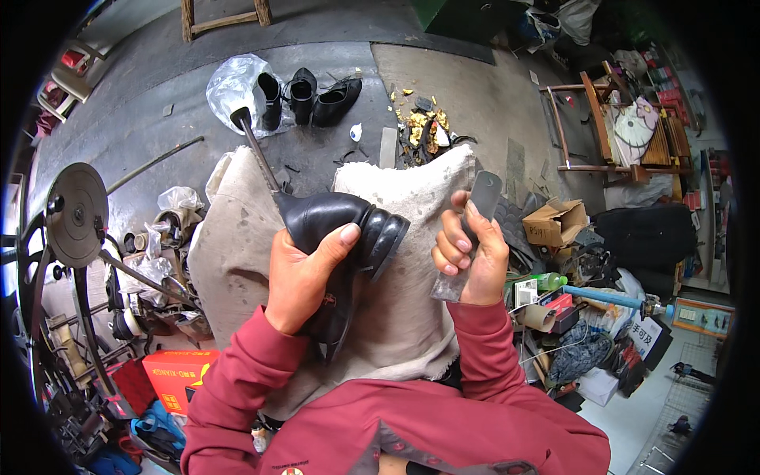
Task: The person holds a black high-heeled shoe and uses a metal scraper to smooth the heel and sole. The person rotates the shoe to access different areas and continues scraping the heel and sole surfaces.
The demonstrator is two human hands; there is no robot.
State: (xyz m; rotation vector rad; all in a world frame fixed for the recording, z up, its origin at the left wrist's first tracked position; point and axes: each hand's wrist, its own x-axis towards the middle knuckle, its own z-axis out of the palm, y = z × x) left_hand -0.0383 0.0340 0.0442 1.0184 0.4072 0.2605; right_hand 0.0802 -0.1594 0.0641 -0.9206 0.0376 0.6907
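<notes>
A black leather boot (324, 218) lies over the beige cloth (396, 309) on my lap. My left hand (305, 273) is closed around it, thumb on top near the ridged, stacked-looking end at the right. Its lower part hangs down beneath my wrist. My right hand (479, 249), raised to the right of the boot and apart from it, grips a flat grey metal blade (485, 196). One rounded end of the blade sticks up past the fingers; the other shows under the palm. A metal rod (257, 154) with a dark tip meets the boot's upper left side.
Several black shoes (301, 95) stand ahead beside a clear plastic bag (237, 83). Yellow and dark scraps (427, 131) litter the floor. A round-plated machine (77, 214) stands at left, above a red box (178, 380). On the right are a cardboard box (556, 222) and a wooden chair (598, 119).
</notes>
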